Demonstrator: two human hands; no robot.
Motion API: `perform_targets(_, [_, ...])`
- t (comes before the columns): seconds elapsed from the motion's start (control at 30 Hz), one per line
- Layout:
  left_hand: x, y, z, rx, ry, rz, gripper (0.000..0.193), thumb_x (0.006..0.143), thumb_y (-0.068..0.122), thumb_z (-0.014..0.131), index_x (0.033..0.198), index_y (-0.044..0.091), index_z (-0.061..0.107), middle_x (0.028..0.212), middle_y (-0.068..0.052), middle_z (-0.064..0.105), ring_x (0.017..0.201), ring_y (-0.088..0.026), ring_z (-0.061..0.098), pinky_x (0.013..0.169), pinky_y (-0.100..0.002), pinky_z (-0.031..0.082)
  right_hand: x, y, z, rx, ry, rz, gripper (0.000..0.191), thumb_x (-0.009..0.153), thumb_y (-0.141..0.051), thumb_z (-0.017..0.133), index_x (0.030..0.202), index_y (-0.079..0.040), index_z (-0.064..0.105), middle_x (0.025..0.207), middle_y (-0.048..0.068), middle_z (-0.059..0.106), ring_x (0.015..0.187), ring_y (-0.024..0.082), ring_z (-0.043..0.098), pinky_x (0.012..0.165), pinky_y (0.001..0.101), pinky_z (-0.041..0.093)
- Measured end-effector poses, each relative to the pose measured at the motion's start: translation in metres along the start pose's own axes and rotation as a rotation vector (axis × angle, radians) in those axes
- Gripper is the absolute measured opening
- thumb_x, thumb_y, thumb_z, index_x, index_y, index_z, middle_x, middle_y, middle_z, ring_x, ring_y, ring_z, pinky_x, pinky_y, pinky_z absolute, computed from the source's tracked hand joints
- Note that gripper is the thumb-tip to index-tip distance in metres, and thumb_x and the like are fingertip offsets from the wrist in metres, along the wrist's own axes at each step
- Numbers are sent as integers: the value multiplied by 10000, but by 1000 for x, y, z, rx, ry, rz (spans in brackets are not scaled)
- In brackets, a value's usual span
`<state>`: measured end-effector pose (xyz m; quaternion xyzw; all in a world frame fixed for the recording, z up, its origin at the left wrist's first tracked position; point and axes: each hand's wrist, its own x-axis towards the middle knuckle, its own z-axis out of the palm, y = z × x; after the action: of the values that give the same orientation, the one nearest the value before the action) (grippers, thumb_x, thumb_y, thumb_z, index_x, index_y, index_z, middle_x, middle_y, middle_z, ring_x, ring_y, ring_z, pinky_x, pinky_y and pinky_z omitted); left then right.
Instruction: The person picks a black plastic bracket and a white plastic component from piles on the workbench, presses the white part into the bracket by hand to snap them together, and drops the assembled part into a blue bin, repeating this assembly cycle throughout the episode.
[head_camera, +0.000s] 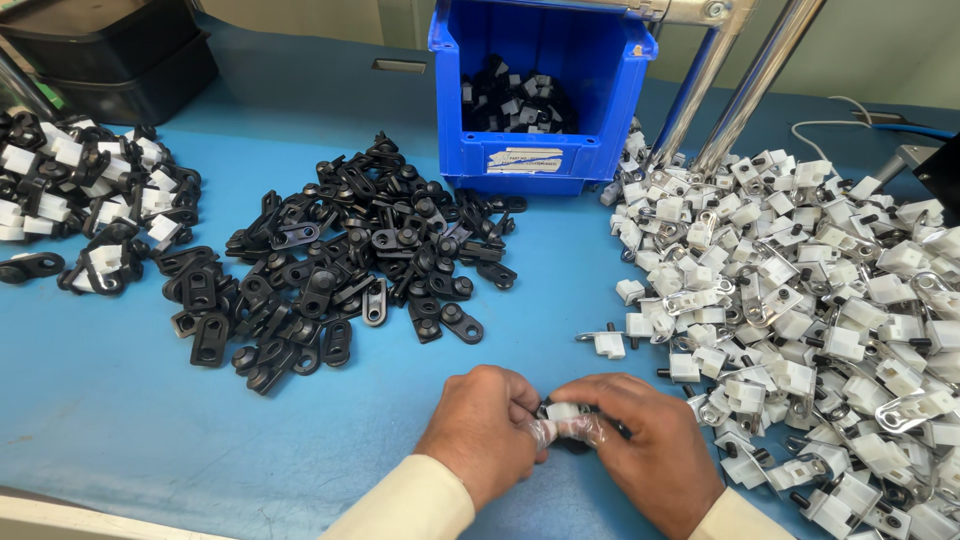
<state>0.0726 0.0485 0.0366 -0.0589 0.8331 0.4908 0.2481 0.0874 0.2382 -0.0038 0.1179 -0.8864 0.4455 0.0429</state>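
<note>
My left hand (485, 425) and my right hand (640, 450) meet low in the middle of the blue table (100, 400). Together they pinch one small part (567, 415), a white plastic block fitted to a black piece. The fingertips wear thin clear covers. A heap of loose black plastic brackets (350, 260) lies just beyond the hands. To the right spreads a large heap of white blocks with metal clips (820, 310), touching my right hand's side.
A blue open-front bin (535, 90) holding joined black-and-white parts stands at the back centre. A pile of joined parts (85, 200) lies at far left. Black trays (110, 50) sit in the back left corner. Two slanted metal rods (740, 80) rise behind the white heap.
</note>
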Motion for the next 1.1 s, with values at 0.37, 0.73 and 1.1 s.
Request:
perform_targets(0.37, [27, -23, 6, -483, -168, -101, 133, 879, 37, 746, 938, -59, 674, 822, -148, 755, 701, -223, 782, 568, -291, 648, 13, 16, -8, 288, -183, 285, 204, 841, -57, 738, 1030, -27, 807, 849, 46, 826, 738, 76, 696, 677, 254, 575])
perform_targets(0.73, [24, -6, 18, -415, -23, -190, 73, 908, 3, 677, 923, -66, 695, 830, -153, 769, 678, -232, 788, 557, -306, 650, 5, 11, -21, -149, -44, -570, 406, 733, 109, 625, 1079, -77, 728, 971, 31, 750, 1017, 148, 698, 859, 285, 558])
perform_targets(1.1, [-9, 26, 28, 201, 196, -38, 177, 866, 181, 795, 964, 47, 733, 889, -153, 757, 828, -277, 757, 778, -391, 606, -12, 24, -9, 250, 144, 272, 303, 815, -52, 768, 1116, -80, 788, 910, 34, 778, 751, 93, 700, 682, 265, 569])
